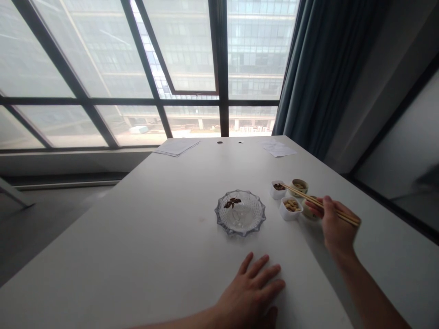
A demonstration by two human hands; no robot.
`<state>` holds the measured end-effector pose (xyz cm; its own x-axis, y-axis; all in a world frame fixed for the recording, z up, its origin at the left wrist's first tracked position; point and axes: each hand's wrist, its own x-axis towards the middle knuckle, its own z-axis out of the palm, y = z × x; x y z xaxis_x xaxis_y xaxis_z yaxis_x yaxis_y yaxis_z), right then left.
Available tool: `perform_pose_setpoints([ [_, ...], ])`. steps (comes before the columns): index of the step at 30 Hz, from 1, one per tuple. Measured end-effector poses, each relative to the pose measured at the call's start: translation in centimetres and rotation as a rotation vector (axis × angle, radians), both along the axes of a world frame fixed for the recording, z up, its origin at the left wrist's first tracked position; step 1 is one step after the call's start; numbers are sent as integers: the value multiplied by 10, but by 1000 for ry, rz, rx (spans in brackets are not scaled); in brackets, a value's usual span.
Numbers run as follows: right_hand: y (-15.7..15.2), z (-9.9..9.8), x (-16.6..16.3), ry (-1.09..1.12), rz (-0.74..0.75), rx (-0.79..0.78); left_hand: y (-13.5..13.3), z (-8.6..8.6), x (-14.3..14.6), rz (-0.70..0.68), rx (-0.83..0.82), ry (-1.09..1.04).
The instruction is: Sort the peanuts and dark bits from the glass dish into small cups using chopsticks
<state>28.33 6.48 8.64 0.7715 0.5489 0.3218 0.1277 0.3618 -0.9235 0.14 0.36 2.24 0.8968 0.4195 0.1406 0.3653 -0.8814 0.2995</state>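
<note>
My right hand [338, 224] grips a pair of chopsticks [317, 201], whose tips reach the small white cup of dark brown pieces [278, 189]. Whether the tips pinch a piece is too small to tell. In front of that cup stands another white cup with tan nuts [291, 208]. A round cup with pale contents [299, 186] is behind, and one more cup [309, 211] is partly hidden by my right hand. My left hand [252, 288] lies flat on the table, fingers spread, near the clear glass dish [240, 227]. Several dark brown pieces [232, 202] lie in that dish.
Papers lie at the far left [177, 147] and a sheet of paper [278, 149] at the far right of the white table [164, 219]. Two small round spots mark its far edge. Windows and a dark blue curtain [313, 82] stand beyond.
</note>
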Motion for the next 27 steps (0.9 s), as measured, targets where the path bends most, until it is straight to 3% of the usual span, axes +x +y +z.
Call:
perform_pose_setpoints([
  [7,-4,5,-13,-16,33,50,1,-2,1,0,-10,-7],
  [11,-7,-7,-39,-63,179,1,1,-1,1,-5,-24,-13],
  [18,-13,-30,-87,-229,602,-70,1,-1,1,-3,-3,-18],
  [27,0,-38,-103,-218,690,-104,1,-4,1,-5,7,-13],
])
